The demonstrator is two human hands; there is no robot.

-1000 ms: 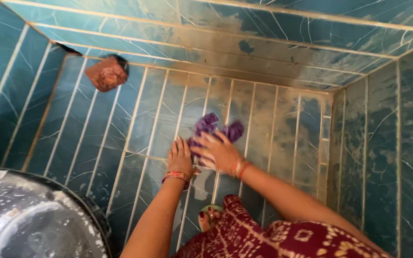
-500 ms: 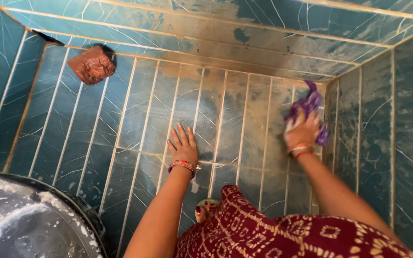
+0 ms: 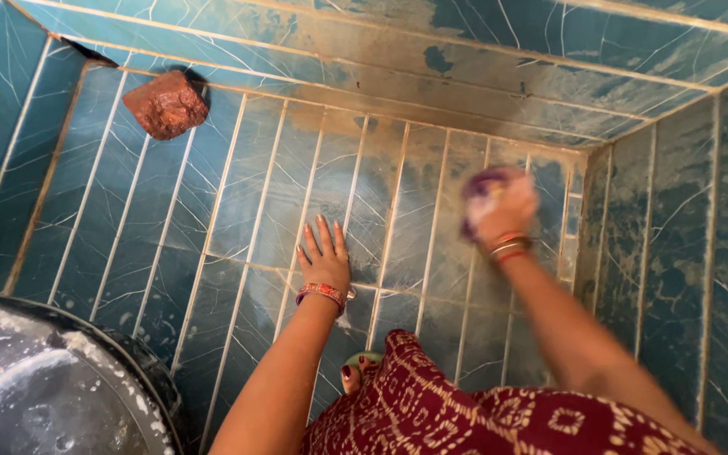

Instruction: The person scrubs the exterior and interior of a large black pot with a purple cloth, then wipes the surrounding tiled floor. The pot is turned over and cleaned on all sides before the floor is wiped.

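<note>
Teal marble-veined tiled floor, glossy with brown residue, fills the frame. Round metal basin with soapy water, lower left. Rough reddish stone, upper left. Left hand lies flat at centre, fingers spread. Right hand, blurred, fingers closed on a crumpled purple cloth, right of centre.

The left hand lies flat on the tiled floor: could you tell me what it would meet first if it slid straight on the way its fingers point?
The left hand would probably meet the stained back wall; the floor between looks free.
</note>
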